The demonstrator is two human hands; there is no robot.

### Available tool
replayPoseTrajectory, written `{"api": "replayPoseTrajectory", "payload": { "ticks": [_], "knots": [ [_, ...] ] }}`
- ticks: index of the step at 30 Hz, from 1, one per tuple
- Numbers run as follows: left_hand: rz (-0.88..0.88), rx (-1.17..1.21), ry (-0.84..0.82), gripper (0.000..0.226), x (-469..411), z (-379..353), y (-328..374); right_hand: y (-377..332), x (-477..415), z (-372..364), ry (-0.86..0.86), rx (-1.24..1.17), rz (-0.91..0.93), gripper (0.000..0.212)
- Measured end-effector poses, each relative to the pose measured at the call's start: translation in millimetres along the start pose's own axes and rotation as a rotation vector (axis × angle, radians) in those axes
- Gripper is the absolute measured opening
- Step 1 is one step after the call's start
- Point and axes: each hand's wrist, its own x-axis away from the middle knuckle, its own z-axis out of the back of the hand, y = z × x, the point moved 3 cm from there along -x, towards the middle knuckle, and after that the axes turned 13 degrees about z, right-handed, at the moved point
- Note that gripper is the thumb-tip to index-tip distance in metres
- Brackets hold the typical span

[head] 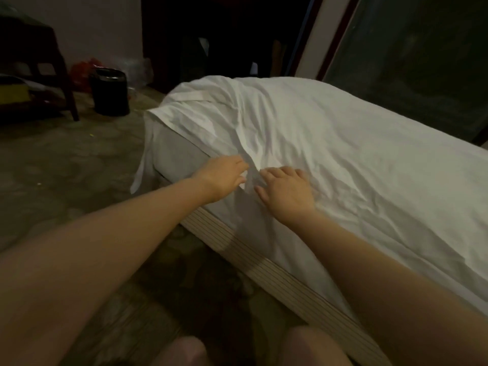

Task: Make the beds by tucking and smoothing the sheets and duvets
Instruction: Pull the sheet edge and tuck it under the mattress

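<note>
A white sheet [330, 143] covers the bed, wrinkled near the long left edge and bunched at the far corner, where a flap hangs down the side. My left hand [221, 178] reaches over the mattress edge, fingers stretched toward a raised fold of the sheet. My right hand [286, 191] lies flat on the sheet just right of that fold, fingers spread. The striped bed base [264, 262] shows below the sheet along the near side.
A black waste bin [111, 92] stands on the patterned carpet beyond the bed's far corner, with red and clear bags behind it. A dark wooden chair [45, 64] is at the far left. A dark window runs along the bed's right side.
</note>
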Motion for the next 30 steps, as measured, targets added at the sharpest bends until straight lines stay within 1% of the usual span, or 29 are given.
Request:
{"api": "replayPoseTrajectory", "payload": {
  "ticks": [3,7,11,13,15,18,20,22,23,25,26,28,30],
  "knots": [
    [0.056,0.0,0.022,0.04,6,-2,-33,-1,-24,-8,0.06,-0.061,0.01,0.05],
    [0.171,-0.026,0.057,0.043,-10,4,-56,0,-64,-18,0.13,-0.129,0.051,0.056],
    [0.192,-0.1,0.085,0.05,-40,8,-60,14,-104,-34,0.216,-0.14,0.038,0.067],
    [0.199,-0.09,0.115,0.052,-59,12,-62,24,-122,-45,0.192,-0.183,0.001,0.068],
    [0.215,-0.056,0.166,0.054,-79,19,-62,31,-135,-49,0.212,-0.189,-0.006,0.062],
    [0.274,-0.043,0.174,0.054,-102,27,-66,37,-149,-39,0.297,-0.138,-0.026,0.032],
    [0.295,-0.045,0.159,0.054,-110,29,-71,40,-158,-30,0.29,-0.154,-0.017,0.018],
    [0.291,-0.025,0.163,0.054,-113,29,-77,44,-171,-25,0.27,-0.163,-0.027,0.009],
    [0.277,-0.015,0.174,0.053,-115,28,-81,46,-177,-24,0.261,-0.152,-0.036,0.008],
    [0.248,0.018,0.21,0.052,-122,26,-92,46,-185,-25,0.279,-0.112,-0.029,0.018],
    [0.236,0.04,0.248,0.051,-125,25,-98,46,-189,-30,0.298,-0.114,0.0,0.019],
    [0.196,0.088,0.339,0.05,-131,19,-109,46,-192,-35,0.329,-0.23,0.031,0.006],
    [0.129,0.137,0.378,0.049,-139,16,-114,47,-189,-29,0.388,-0.403,-0.021,0.015]
  ]
}}
